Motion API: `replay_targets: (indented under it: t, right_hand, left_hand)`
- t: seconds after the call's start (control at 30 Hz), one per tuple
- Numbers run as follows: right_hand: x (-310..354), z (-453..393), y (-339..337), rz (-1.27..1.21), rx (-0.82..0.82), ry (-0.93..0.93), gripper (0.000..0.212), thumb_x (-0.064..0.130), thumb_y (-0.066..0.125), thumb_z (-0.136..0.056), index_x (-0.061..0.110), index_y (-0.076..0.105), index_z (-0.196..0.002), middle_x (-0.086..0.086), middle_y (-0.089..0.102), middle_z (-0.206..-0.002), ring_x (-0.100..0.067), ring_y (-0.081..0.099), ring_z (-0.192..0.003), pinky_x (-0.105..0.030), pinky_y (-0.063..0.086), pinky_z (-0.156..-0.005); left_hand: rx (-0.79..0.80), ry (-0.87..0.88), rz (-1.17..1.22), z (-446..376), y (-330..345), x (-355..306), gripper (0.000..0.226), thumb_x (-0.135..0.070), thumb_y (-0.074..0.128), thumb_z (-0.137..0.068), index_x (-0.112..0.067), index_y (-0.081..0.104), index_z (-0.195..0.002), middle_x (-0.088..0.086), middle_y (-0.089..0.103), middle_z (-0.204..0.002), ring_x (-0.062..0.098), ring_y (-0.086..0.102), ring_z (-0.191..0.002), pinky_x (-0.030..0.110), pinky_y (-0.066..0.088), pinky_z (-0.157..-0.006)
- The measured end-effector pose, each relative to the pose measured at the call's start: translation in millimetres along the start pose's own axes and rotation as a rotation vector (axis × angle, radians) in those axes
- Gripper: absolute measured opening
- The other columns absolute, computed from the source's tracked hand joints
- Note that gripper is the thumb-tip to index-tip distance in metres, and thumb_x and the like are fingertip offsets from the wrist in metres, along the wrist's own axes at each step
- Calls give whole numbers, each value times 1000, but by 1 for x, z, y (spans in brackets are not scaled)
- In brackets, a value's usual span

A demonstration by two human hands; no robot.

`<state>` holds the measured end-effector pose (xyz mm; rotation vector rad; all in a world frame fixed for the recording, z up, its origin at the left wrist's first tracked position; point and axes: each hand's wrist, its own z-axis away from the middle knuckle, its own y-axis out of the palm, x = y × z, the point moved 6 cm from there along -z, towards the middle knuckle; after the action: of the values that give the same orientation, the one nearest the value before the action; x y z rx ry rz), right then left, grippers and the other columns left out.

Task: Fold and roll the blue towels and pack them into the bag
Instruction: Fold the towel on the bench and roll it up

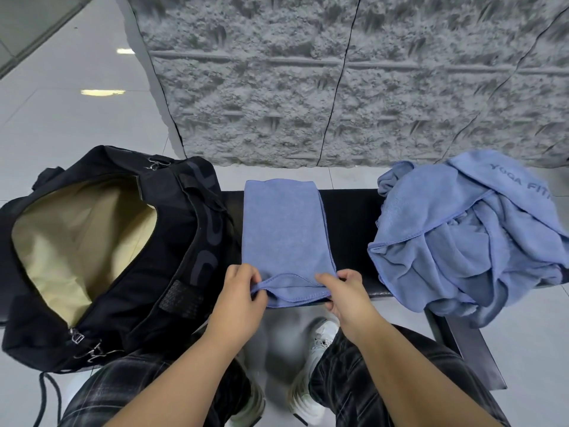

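Note:
A blue towel (284, 232), folded into a long narrow strip, lies across the black bench (349, 229) in the middle. My left hand (241, 291) pinches its near left corner, and my right hand (346, 292) pinches its near right corner, with the near edge slightly lifted and curled. To the left stands a black bag (172, 241), unzipped, its beige lining showing. A crumpled heap of blue towels (468, 238) sits on the right end of the bench.
A grey textured mat (338, 81) covers the floor beyond the bench. Pale glossy tiles (77, 112) lie to the left. My legs in dark checked trousers and white shoes (320, 337) are below the bench's near edge.

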<state>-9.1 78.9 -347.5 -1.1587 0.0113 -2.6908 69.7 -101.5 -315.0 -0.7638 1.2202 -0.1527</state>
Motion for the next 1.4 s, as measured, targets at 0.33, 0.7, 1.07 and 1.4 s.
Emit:
replay_targets:
  t: [0.33,0.7,1.07,1.4]
  right_hand:
    - [21,15,18,-327,295,-95,33,2,53,-93,22,57,-118,-13,62,-100,-22,63,-74,-31,56,-68]
    - [24,7,-3,-221,55,-80,7,19,60,-92,14,63,-95,-3,54,-81,-9,47,-59,-22,47,-55]
    - [27,7,0,-248,174,-95,14,11,57,-93,12,63,-106,-10,62,-119,-19,61,-105,-22,52,-76]
    - [52,13,-6,484,70,-521,12,14,71,-83,17,60,-86,8,56,-74,0,48,-58,-8,39,-56]
  left_hand:
    - [-86,14,264,-4,-14,-9,33,9,44,-85,-21,46,-74,-9,46,-93,10,53,-69,22,52,-59]
    - [46,161,162,-6,-11,-15,28,3,64,-78,-24,58,-80,-13,47,-110,-9,50,-100,9,39,-82]
    - [79,245,-142,-10,-3,-11,32,9,52,-81,-9,56,-108,-8,38,-120,5,53,-92,17,45,-81]
    - [13,182,-120,-13,-20,-21,14,-15,50,-93,-22,46,-105,-9,54,-74,6,53,-62,17,38,-55]
